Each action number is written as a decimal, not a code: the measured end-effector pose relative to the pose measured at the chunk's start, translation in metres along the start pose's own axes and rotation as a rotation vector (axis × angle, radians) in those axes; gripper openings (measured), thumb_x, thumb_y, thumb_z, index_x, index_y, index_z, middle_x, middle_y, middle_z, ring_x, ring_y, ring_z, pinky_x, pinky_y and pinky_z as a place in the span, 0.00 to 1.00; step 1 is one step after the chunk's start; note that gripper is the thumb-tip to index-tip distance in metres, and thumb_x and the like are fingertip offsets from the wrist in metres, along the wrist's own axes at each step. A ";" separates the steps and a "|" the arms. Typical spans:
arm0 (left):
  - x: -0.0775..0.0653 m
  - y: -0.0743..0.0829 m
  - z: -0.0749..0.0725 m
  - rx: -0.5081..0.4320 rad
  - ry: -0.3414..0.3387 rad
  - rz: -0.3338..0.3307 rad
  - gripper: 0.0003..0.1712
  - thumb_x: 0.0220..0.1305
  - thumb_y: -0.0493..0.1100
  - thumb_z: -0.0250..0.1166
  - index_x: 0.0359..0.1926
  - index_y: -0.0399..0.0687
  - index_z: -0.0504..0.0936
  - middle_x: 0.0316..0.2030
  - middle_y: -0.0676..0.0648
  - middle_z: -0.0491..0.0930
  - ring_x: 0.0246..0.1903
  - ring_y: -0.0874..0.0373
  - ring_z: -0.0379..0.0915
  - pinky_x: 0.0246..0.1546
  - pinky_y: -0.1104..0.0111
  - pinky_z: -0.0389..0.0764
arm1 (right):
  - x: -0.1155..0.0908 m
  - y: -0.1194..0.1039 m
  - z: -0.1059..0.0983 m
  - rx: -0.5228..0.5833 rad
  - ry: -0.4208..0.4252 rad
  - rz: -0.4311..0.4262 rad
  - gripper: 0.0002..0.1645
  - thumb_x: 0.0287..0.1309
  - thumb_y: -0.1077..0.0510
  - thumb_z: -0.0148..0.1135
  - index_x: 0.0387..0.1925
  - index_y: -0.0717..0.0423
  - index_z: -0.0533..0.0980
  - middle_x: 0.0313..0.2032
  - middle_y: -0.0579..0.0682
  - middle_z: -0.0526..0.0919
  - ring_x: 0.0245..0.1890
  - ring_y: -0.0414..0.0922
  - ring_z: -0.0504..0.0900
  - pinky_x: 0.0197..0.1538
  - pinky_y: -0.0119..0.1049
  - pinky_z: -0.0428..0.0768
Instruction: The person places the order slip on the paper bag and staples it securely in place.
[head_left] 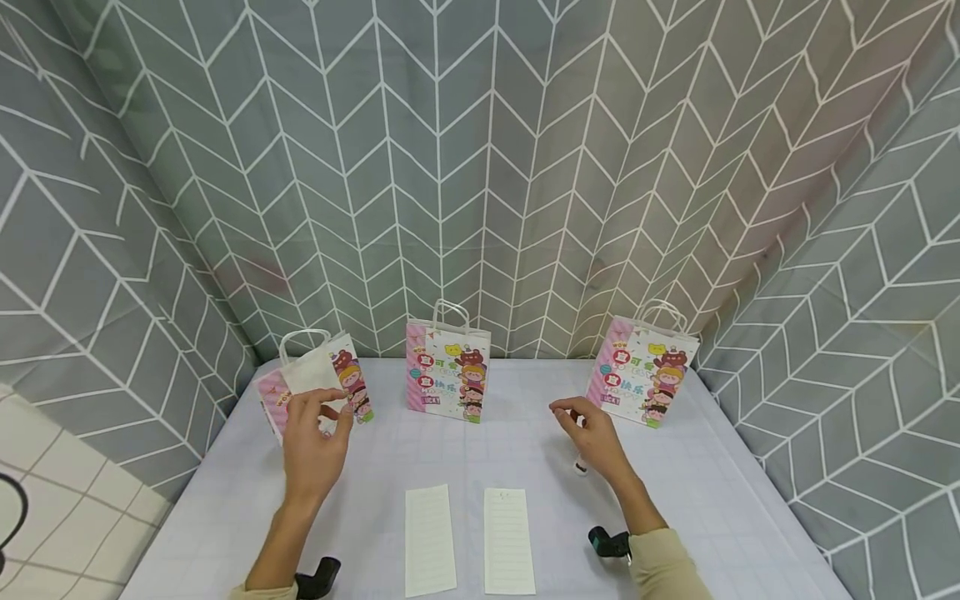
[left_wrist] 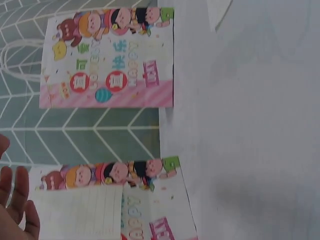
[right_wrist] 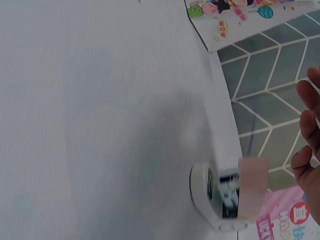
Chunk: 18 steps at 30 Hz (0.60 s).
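Observation:
My left hand (head_left: pixel 315 442) is raised in front of the left paper bag (head_left: pixel 363 398), its fingers loosely bent. A lined slip of paper (left_wrist: pixel 80 212) lies flat over that bag's printed front, below its white handle; the fingertips overlap the slip in the head view. To the right, my right hand (head_left: pixel 596 437) hovers short of the right paper bag (head_left: pixel 637 371), fingers loosely bent and nothing visible between them. Below that hand, a small white and pink roll-shaped thing (right_wrist: pixel 252 190) stands on the table, mostly hidden by the hand in the head view.
A third printed bag (head_left: pixel 448 372) stands upright at the back middle of the white table (head_left: pixel 367 517). Two lined paper slips, a left one (head_left: pixel 431 540) and a right one (head_left: pixel 509 542), lie at the front. Patterned grey curtains (head_left: pixel 465 167) enclose the back and sides.

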<state>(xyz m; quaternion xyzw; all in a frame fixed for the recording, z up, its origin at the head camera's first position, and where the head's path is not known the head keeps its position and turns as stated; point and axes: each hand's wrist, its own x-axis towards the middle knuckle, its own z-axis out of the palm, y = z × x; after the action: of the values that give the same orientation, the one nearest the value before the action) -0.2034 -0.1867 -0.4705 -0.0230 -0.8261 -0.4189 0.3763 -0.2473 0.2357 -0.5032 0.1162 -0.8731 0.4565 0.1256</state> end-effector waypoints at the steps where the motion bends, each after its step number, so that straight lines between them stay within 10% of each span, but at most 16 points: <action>1: -0.001 0.002 0.003 0.005 -0.041 -0.008 0.13 0.61 0.34 0.70 0.47 0.45 0.83 0.45 0.44 0.75 0.36 0.60 0.72 0.34 0.69 0.66 | 0.002 -0.002 0.003 0.004 -0.004 -0.007 0.12 0.69 0.53 0.62 0.47 0.52 0.84 0.40 0.44 0.84 0.37 0.41 0.72 0.35 0.32 0.70; 18: -0.024 0.015 0.036 0.216 -0.689 0.100 0.19 0.59 0.50 0.75 0.51 0.58 0.84 0.43 0.57 0.83 0.39 0.62 0.78 0.44 0.58 0.73 | 0.024 -0.023 0.041 0.000 -0.109 -0.075 0.15 0.68 0.53 0.63 0.53 0.52 0.82 0.61 0.47 0.80 0.44 0.44 0.78 0.39 0.36 0.72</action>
<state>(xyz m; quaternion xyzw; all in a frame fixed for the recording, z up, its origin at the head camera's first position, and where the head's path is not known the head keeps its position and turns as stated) -0.2028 -0.1449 -0.4889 -0.1633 -0.9417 -0.2779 0.0961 -0.2670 0.1869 -0.5007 0.1735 -0.8738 0.4444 0.0948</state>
